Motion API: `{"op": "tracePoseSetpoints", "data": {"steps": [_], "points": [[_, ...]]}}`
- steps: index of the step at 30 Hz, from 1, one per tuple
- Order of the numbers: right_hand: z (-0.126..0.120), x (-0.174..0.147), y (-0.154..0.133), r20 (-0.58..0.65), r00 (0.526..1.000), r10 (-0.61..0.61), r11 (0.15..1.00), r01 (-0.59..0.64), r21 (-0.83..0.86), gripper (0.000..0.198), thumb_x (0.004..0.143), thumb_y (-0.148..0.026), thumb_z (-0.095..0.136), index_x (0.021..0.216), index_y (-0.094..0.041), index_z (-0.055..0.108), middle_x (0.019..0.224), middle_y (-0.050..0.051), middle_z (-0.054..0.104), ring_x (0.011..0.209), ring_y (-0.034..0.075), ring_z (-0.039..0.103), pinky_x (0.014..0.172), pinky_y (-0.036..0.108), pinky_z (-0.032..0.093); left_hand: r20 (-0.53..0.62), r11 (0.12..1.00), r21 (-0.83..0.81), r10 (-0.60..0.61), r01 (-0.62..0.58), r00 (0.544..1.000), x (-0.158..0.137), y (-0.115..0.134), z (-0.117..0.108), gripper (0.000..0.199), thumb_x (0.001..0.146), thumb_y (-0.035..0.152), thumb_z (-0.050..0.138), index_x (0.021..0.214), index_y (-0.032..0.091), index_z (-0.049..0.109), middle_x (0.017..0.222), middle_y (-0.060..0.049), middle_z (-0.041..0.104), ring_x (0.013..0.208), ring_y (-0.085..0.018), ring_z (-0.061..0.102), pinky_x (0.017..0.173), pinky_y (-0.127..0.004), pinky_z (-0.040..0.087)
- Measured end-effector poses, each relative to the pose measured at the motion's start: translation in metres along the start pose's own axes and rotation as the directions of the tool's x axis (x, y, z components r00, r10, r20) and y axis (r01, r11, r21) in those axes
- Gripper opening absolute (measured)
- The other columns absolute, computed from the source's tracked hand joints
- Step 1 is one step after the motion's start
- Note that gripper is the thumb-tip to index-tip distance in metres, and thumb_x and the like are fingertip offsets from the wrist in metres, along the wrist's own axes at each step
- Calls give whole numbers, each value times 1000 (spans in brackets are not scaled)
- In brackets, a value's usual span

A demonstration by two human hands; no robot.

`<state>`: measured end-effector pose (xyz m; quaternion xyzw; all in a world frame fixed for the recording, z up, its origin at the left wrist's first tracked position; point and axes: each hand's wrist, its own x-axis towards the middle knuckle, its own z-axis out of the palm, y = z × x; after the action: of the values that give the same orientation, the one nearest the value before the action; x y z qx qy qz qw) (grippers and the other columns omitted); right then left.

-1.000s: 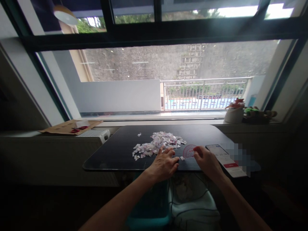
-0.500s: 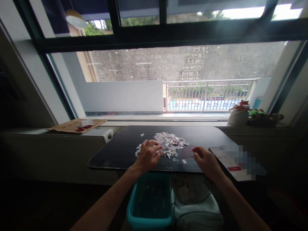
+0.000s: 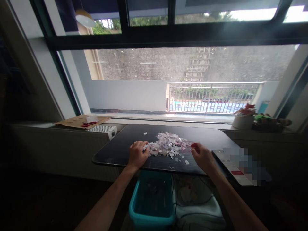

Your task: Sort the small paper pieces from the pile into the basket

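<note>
A heap of small torn paper scraps [image 3: 166, 144] lies in the middle of the dark table [image 3: 115, 144]. My left hand [image 3: 138, 154] rests at the heap's left edge, open, with its thumb apart from its curved fingers and the fingertips against the scraps. My right hand [image 3: 202, 157] is closed in a pinch on a thin see-through sheet with red print [image 3: 186, 147]. That sheet stands at the right side of the heap, touching or just in front of it. A few loose scraps [image 3: 187, 162] lie nearer the front edge.
Below the table's front edge stands a turquoise bin [image 3: 134, 211], beside a pale container [image 3: 199, 213] with cables over it. A phone-like device [image 3: 237, 173] lies at the right. Red-handled scissors [image 3: 89, 124] rest on brown paper [image 3: 72, 121] on the sill; a plant pot [image 3: 243, 121] stands right.
My left hand has moved from over the heap to its left edge. My right hand has brought the printed sheet left against the heap. The view has shifted slightly.
</note>
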<state>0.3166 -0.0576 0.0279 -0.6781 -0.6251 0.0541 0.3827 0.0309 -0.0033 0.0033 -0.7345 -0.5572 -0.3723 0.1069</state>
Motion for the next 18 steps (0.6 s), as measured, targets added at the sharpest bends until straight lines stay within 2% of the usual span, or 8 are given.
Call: {"op": "tracePoseSetpoints", "data": {"steps": [5,12,18], "points": [[5,1,2,21,1000,-13,1000,13,-7,23,76,-27,44,89,-20,61,72,3,68,71,19,64,62,27,42,17,1000,11,11,-11,1000,0,-2,1,25,78,27,48,97,20,62,96,-5,65,96,-23,54,87,-36,39],[-12,-20,19,20,999,40,997,-41,64,25,77,-32,43,92,-20,59,82,5,69,76,19,64,68,29,44,4,1000,12,-13,13,1000,-1,-1,0,24,77,28,49,96,20,62,95,-5,65,96,-23,54,86,-36,40],[-19,-38,22,58,997,45,990,-53,128,25,77,-36,44,89,-21,59,75,2,67,69,18,63,63,27,45,9,1000,-5,-12,12,1000,0,-2,0,25,77,28,48,96,19,62,92,-6,65,94,-23,55,84,-36,41]]}}
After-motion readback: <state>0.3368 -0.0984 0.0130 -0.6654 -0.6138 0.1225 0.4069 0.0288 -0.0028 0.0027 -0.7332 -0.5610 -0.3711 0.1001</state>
